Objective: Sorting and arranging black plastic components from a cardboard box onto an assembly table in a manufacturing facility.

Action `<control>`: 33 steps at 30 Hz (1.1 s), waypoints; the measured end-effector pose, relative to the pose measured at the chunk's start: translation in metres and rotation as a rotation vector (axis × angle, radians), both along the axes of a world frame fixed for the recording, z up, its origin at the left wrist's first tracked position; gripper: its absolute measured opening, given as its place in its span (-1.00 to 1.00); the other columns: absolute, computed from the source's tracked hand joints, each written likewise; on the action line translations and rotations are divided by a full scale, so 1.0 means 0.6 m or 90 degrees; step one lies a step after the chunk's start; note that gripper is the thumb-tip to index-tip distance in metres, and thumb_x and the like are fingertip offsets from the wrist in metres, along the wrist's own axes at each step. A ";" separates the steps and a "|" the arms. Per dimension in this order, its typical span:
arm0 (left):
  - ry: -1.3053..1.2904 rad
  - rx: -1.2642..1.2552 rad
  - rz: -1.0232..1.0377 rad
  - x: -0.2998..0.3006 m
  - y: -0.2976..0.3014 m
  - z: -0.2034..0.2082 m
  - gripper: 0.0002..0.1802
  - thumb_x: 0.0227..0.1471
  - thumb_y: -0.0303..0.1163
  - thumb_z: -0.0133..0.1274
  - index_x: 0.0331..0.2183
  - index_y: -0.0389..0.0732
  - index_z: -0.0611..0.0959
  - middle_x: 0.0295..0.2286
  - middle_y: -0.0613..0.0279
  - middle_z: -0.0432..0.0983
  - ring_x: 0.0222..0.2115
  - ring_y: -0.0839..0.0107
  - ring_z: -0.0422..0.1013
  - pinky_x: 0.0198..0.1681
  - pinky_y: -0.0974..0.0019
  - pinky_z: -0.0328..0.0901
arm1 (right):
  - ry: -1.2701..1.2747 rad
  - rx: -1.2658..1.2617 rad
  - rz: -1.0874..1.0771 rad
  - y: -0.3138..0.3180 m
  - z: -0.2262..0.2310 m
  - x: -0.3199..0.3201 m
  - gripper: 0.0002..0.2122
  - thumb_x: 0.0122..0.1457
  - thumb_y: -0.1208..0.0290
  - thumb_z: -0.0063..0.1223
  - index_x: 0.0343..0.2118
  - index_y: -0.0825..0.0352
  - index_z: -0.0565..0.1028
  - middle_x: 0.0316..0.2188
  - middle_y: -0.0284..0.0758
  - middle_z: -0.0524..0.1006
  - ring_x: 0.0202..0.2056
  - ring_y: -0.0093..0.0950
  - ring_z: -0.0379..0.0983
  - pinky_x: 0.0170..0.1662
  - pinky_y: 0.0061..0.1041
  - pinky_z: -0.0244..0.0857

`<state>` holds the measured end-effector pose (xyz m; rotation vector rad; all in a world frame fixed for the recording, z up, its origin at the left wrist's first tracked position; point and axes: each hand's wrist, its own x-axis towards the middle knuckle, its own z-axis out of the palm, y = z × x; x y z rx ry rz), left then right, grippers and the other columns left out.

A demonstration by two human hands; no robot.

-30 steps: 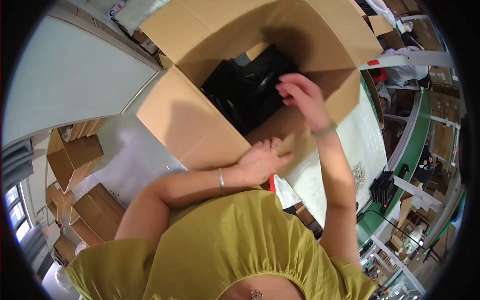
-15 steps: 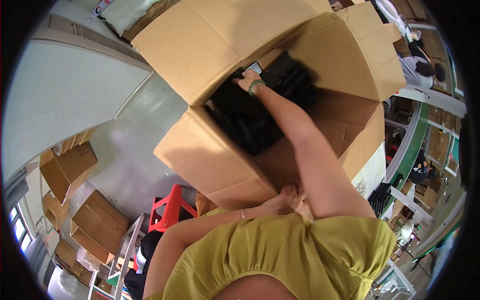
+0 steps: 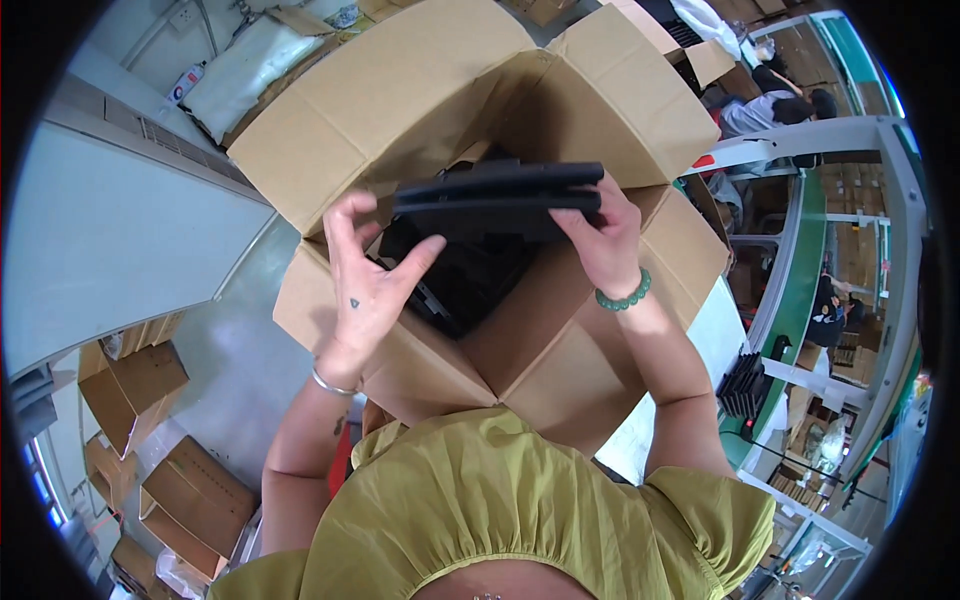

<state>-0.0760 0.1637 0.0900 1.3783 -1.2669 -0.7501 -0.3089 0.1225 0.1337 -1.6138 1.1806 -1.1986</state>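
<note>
My right hand has the right end of a stacked pair of long, flat, black plastic-looking pieces pinched tight, thumb on the side facing me and fingers tucked behind. They're sitting pretty much level above the mouth of a big open brown cardboard box, with more glossy black parts down inside it. My left hand is up at the other end, wrist bent up, fingers curled and thumb stuck out wide, so it's basically an open C. Can't honestly tell if that thumb is touching the lower edge, it's kinda blurry there. Both elbows are out wide, forearms angling up, silver metal bangle on the left wrist, round green bead bracelet on the right.
</note>
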 end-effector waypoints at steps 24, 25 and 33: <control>0.718 0.336 -0.141 -0.049 0.016 0.057 -0.73 0.01 -0.43 0.02 -0.17 -0.17 0.47 -0.30 0.31 0.47 -0.31 0.51 0.42 -0.22 0.39 0.36 | -0.154 -0.041 -0.208 0.044 0.001 -0.031 -0.84 0.02 0.68 -0.03 -0.30 0.37 0.38 -0.19 -0.31 0.38 -0.21 -0.56 0.36 -0.14 -0.63 0.27; 0.721 0.326 -0.119 -0.059 0.017 0.068 -0.72 0.01 -0.45 0.01 -0.16 -0.17 0.46 -0.29 0.31 0.47 -0.32 0.51 0.42 -0.23 0.39 0.36 | -0.117 -0.058 -0.209 0.052 -0.008 -0.023 -0.87 0.02 0.69 -0.06 -0.37 0.35 0.35 -0.12 -0.29 0.33 -0.21 -0.57 0.34 -0.16 -0.63 0.24; 0.613 0.117 -0.079 -0.098 -0.001 0.078 -0.66 -0.01 -0.54 0.01 -0.13 -0.16 0.42 -0.24 0.31 0.44 -0.23 0.55 0.34 -0.11 0.40 0.23 | -0.060 -0.170 -0.170 0.100 0.001 0.043 -0.89 0.02 0.72 -0.11 -0.42 0.36 0.40 -0.13 -0.29 0.37 -0.44 -0.71 0.28 -0.48 -0.78 0.15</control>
